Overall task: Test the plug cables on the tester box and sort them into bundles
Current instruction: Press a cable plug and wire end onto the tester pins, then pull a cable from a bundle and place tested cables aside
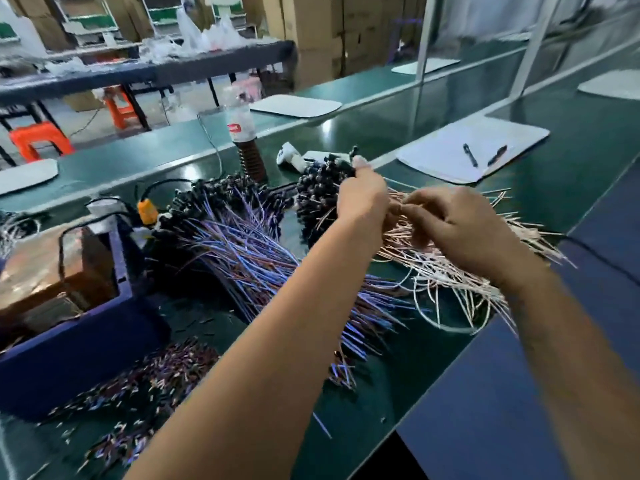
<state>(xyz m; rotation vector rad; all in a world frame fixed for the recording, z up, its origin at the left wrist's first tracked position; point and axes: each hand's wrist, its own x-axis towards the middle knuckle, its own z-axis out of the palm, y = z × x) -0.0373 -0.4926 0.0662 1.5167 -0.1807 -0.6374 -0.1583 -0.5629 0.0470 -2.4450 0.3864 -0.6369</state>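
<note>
Mid-sort: pale cable bundle (450,268) gripped by both hands on the green bench (571,161).
Blue bin (104,327) at left; contents blurred, brown. Left hand (362,199) is closed on the bundle's black plug end (322,192); right hand (460,226) is curled round its wires. Blue-wired bundle (242,251) is lying beside it.

Green bench top (398,133) showing glossy; blue-purple cables (242,251) with black plugs (322,188) lying at centre; pinkish-white cables (450,271) showing at right (brown tinged); orange stools (38,140) sitting in the upper left; dark blue box (86,334) showing at left; white pad (474,147) carrying black pens (470,155).
</note>
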